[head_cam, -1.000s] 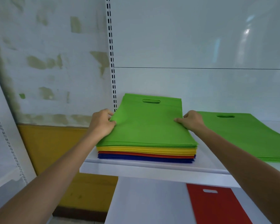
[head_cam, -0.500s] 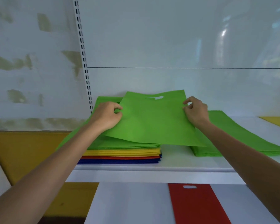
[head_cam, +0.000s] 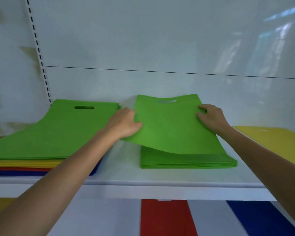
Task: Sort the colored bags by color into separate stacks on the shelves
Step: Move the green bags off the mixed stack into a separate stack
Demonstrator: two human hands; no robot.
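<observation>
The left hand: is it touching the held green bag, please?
Touching. The head view shows the left hand pinching the left edge of the held green bag.

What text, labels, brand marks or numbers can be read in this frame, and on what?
None: no word, label, brand or number shows anywhere.
The green bag, held by the left hand and right hand, is plain.
So are the green stack, mixed stack, yellow bag, red bag and blue bag.
The back panel carries only blurred reflections.
</observation>
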